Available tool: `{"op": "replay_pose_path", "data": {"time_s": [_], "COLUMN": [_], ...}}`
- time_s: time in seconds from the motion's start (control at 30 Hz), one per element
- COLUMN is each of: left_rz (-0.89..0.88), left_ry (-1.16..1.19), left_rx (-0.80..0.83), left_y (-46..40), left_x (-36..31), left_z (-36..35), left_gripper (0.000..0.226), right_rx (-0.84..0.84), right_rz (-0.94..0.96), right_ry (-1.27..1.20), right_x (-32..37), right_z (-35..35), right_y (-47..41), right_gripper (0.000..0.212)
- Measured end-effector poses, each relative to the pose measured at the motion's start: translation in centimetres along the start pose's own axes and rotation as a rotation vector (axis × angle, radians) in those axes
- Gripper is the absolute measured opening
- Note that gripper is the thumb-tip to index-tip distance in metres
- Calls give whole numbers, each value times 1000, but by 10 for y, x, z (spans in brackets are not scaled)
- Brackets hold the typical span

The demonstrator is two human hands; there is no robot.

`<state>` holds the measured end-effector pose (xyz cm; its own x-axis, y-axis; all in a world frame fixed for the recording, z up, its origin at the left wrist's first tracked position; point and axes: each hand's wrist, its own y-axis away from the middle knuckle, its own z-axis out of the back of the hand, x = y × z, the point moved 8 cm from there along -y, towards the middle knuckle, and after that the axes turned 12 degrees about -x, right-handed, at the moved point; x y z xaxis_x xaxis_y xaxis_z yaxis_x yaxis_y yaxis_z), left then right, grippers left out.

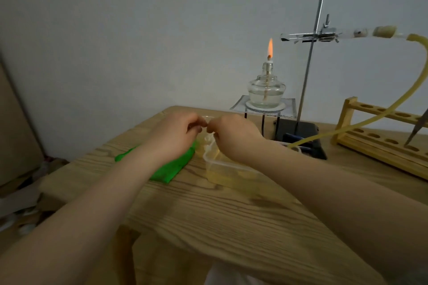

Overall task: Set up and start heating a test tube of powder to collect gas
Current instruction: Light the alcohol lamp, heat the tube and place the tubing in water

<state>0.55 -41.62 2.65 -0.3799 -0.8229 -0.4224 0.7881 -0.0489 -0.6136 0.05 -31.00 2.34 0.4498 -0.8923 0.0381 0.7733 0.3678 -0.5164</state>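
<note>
The heating side looks set: the spirit lamp [266,90] burns on a wire-mesh stand [264,105], and the test tube [324,35] is clamped on the metal stand [310,71]. The tube's long axis runs close to level, left to right; its closed end points left, toward the flame [270,47], and its stoppered mouth [384,31] points right. The flame tip sits left of and slightly below the closed end, so it does not seem to be squarely under the tube. Powder inside cannot be made out.

From the stopper a yellow hose [393,104] loops down and back left to the far edge of a clear plastic tub [222,164] on the wooden table [231,215].

The step in hand appears to be the gas-collection end. The left hand [176,136] and right hand [231,132] meet over the tub's far left corner, fingers curled and fingertips nearly touching, as if pinching something small and clear; what they grip is too blurred to tell. A green cloth [166,166] lies under the left wrist, and a wooden rack [379,134] stands at the right.

The next move probably calls for settling the collecting piece in the tub with the hose end beneath it, then shifting the lamp right under the tube's closed end
</note>
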Motion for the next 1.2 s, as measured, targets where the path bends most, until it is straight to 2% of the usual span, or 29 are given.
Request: {"op": "replay_pose_path", "data": {"time_s": [0.1,0.2,0.37,0.5,0.63,0.93,1.03,1.2], "left_rz": [-22,33,239,217,218,202,199,176], "left_ry": [-101,-199,-356,-299,-311,-364,-376,-400], "left_rx": [-37,-60,108,182,187,203,188,195], "left_y": [5,12,39,56,64,65,65,64], "left_x": [24,62,109,128,134,137,134,150], "left_z": [10,10,-13,-34,-42,-48,-45,-54], "left_gripper": [21,20,13,25,42,53,51,61], "right_rx": [-22,3,148,212,269,298,258,73], "right_rz": [67,172,237,238,241,266,154,-330], "right_ry": [39,98,112,120,108,59,-87,-670], "right_x": [36,71,109,117,116,109,103,86], "right_z": [-7,-23,-79,-120,-137,-142,-135,-121], "right_y": [-4,-5,-7,-8,-7,0,-5,-20], "right_gripper": [39,37,35,38,40,46,37,37]}}
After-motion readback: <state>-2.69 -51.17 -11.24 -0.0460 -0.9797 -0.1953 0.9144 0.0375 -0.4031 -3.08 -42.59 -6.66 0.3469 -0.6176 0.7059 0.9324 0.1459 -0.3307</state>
